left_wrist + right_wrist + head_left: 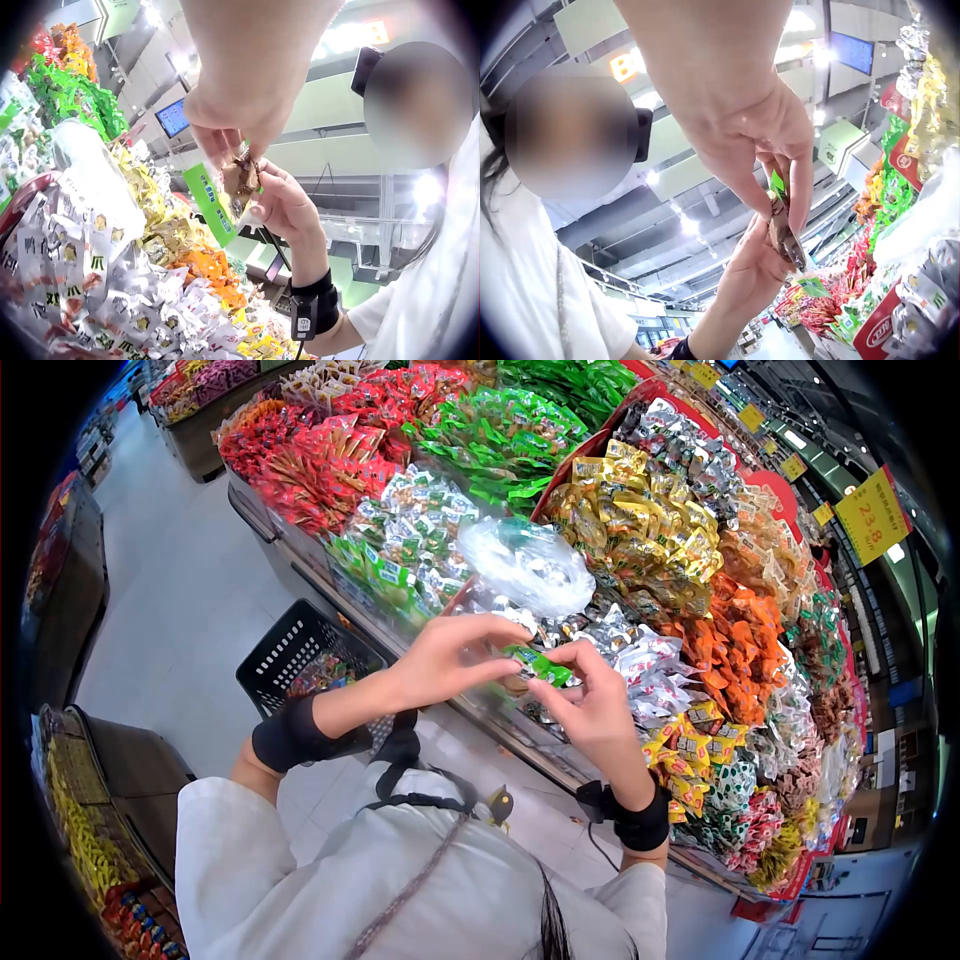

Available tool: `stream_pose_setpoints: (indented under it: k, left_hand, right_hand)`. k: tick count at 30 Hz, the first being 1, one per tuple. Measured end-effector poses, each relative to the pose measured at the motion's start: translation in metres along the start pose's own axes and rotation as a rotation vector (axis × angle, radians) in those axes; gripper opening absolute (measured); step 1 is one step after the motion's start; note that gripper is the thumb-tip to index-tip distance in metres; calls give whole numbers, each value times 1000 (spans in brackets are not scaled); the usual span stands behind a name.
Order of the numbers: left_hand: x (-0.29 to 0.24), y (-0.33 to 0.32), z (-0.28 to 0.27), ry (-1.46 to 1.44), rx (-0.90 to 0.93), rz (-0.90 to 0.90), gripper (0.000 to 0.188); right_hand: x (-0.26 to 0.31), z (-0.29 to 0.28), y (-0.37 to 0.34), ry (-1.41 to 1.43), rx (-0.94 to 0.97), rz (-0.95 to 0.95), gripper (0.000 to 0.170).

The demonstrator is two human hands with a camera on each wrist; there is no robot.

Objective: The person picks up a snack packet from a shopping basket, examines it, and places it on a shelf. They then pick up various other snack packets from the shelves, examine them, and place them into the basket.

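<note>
From my end I count one small green-and-brown packet [547, 669] at the centre of the head view, with two hands on it: the left hand [430, 660] and the right hand [597, 705] each pinch it in a narrow fingertip grip. I see one clear plastic bag [535, 568] just above, one black basket [275, 665] left of centre and two black wrist straps [290, 738].

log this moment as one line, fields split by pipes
left hand: pinches green packet | right hand: pinches it too | clear plastic bag: atop snack packets | black basket: partly filled
</note>
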State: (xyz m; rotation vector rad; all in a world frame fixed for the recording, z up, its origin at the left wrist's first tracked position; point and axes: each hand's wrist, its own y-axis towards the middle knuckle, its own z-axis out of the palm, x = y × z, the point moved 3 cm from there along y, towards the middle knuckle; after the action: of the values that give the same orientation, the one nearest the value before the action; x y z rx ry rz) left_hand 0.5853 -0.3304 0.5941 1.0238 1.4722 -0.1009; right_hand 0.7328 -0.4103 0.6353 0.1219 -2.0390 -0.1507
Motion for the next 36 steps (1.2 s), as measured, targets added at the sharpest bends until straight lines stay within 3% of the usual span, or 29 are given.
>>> stream_pose_setpoints:
  k: [3,6,9,13,18,24,31,32,36]
  left_hand:
    - [-8,26,-20,-62,25,33,35]
    - [2,57,-56,19,-82,82,31]
    - [23,97,-102,118,-215,71,30]
    - [69,158,-158,260,-260,120,28]
    - [111,245,-209,786,-220,363,22]
    - [172,329,-204,843,-33,469,21]
    - [213,361,-164,1158,249,215,25]
    - [226,367,-160,1226,342,162,24]
    - [225,359,-153,1288,350,338,22]
  right_hand:
    - [20,-18,19,-140,-4,-67,19]
    - [32,-49,56,-244,-72,-107,20]
    - [36,-84,107,-28,-162,-141,21]
    - [52,-127,185,-96,-212,-199,18]
    - [30,-168,283,-175,-218,-154,21]
    - [-16,-176,367,-240,-196,-67,26]
    - [-51,-162,422,-382,-137,-25,31]
    - [-55,-161,428,-533,-100,18,18]
    - [-73,-162,446,-394,-10,29,18]
